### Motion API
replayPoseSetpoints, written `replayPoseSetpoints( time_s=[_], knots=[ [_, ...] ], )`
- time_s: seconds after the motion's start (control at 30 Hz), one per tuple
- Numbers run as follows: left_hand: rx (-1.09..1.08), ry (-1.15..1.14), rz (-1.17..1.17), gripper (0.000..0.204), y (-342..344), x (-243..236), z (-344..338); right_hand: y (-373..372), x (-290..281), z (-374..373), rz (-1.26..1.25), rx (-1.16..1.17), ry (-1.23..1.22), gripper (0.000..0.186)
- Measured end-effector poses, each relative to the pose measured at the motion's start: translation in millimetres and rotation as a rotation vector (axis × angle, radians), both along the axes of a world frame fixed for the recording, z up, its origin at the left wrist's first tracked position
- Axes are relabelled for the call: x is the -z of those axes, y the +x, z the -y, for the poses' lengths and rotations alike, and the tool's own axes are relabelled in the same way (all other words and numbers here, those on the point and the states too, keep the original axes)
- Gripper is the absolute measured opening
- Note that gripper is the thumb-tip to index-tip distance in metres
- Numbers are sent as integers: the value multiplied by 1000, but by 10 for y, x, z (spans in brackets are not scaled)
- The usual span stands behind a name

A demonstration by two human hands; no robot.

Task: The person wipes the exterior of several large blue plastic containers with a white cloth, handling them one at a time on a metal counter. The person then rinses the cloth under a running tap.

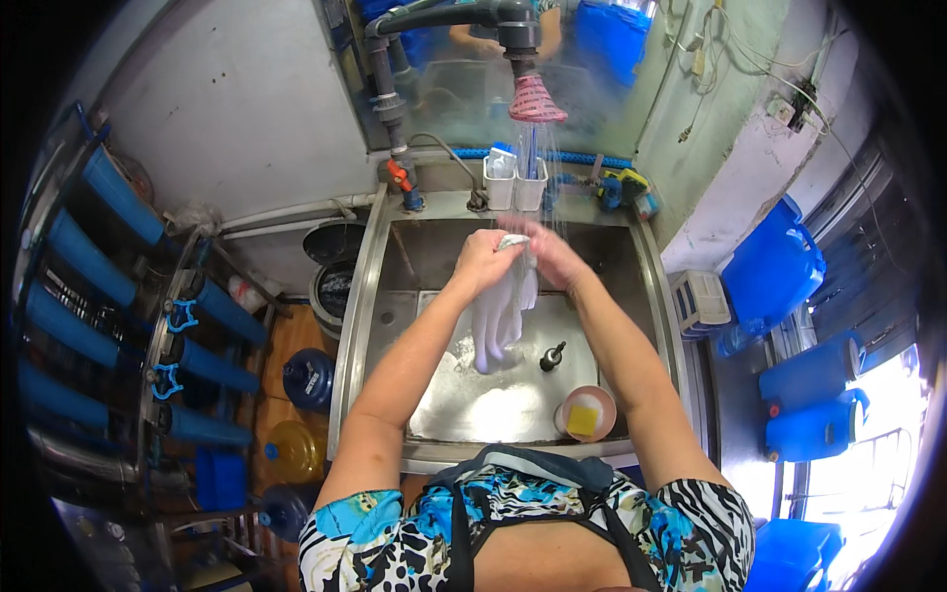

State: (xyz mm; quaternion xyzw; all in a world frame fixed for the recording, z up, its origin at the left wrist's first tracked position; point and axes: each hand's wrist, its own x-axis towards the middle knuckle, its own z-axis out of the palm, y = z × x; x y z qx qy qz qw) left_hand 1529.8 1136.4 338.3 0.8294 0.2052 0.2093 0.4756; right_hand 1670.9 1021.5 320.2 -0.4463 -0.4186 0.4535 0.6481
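Observation:
Over the metal sink (414, 419), my left hand (481, 261) is closed on the top of a wet white cloth (505, 308). The cloth hangs down, its lower end close to the sink bottom. Right beside it is my right hand (554, 259), under the falling water and smeared by motion, so its fingers are unclear. Water runs from a spout wrapped in pink printed material (538, 102). On the sink bottom stands a small dark fitting (553, 357), and nearer me a pink bowl (604, 393) holds suds and a yellow sponge (583, 418).
Two white holders (499, 189) stand on the back ledge beside a grey pipe with an orange-handled valve (400, 176). A dark bin (335, 291) and several water jugs (308, 379) are at the left. Blue containers (774, 261) line the right side.

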Motion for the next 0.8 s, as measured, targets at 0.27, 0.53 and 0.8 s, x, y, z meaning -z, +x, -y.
replayPoseSetpoints(
  time_s=[0.27,0.53,0.8],
  knots=[
    [-25,-399,384,28,-475,159,-375,124,686,280,239,99,-535,30],
    [33,-212,230,21,-502,555,-292,-96,148,0,377,165,-230,64],
    [-228,-321,646,93,-187,855,186,-293,-103,-255,392,218,-155,21]
  ],
)
